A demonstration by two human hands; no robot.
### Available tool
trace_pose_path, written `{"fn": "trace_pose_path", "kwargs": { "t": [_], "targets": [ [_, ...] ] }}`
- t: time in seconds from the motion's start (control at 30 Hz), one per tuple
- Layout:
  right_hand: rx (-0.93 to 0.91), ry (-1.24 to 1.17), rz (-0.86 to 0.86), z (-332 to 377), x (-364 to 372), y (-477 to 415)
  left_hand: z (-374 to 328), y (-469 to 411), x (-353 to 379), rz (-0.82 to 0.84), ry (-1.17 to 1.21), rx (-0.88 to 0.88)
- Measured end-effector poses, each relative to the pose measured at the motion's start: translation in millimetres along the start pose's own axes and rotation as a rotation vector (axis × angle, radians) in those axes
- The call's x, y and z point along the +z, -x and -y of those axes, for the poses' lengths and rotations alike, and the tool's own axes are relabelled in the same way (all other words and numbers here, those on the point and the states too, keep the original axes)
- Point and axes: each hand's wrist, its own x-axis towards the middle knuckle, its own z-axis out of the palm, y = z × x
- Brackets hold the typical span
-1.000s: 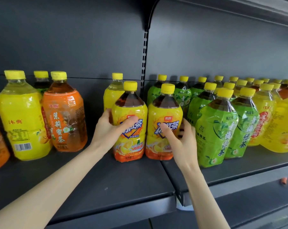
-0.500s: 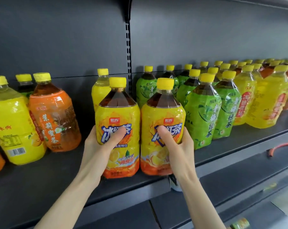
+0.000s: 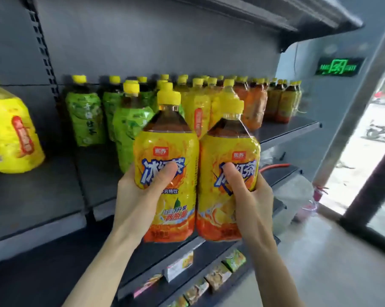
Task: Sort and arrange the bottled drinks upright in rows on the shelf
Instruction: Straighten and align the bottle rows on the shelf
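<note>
Shelf (image 3: pixel 43 196) at L has open room between the big yellow bottle (image 3: pixel 12 129) and green bottles (image 3: pixel 129 125). Both tea bottles stood on it 0.5 s ago; now you hold them off the edge, upright, touching. Your L hand (image 3: pixel 140 196) wraps the left tea bottle (image 3: pixel 167 151), your R hand (image 3: pixel 251 196) the right tea bottle (image 3: pixel 229 147), thumbs on the labels.

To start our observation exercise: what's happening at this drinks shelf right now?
A person holds two yellow iced-tea bottles roughly upright, side by side, in front of the shelf: the left hand grips the left bottle, the right hand the right bottle. Behind them, green bottles and orange bottles stand in rows.
</note>
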Motion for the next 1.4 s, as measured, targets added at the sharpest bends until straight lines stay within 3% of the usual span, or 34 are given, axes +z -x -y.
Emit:
{"fn": "trace_pose_path", "kwargs": {
  "t": [0.2, 0.47, 0.87, 1.07, 1.2, 1.4],
  "targets": [
    [0.004, 0.076, -0.138, -16.2, -135.3, -30.4, 33.1, 23.5, 136.4, 0.064, -0.006, -0.065],
    [0.014, 0.06, -0.23, -39.6, -236.4, -112.4, 67.9, -10.4, 269.1, 0.168, -0.015, -0.042],
    [-0.056, 0.125, -0.285, -90.2, -338.2, -332.7, 166.4, -149.7, 457.0, 0.21, 0.012, -0.021],
    [-0.041, 0.124, -0.276, -118.6, -374.2, -438.2, 200.1, -239.0, 546.6, 0.327, -0.023, -0.186],
    [-0.049, 0.116, -0.232, -136.8, -390.3, -510.8, 237.3, -264.9, 584.4, 0.141, -0.008, -0.082],
    [-0.05, 0.106, -0.034, -163.9, -409.2, -622.8, 274.2, -317.7, 645.0, -0.098, -0.044, -0.076]
  ]
}}
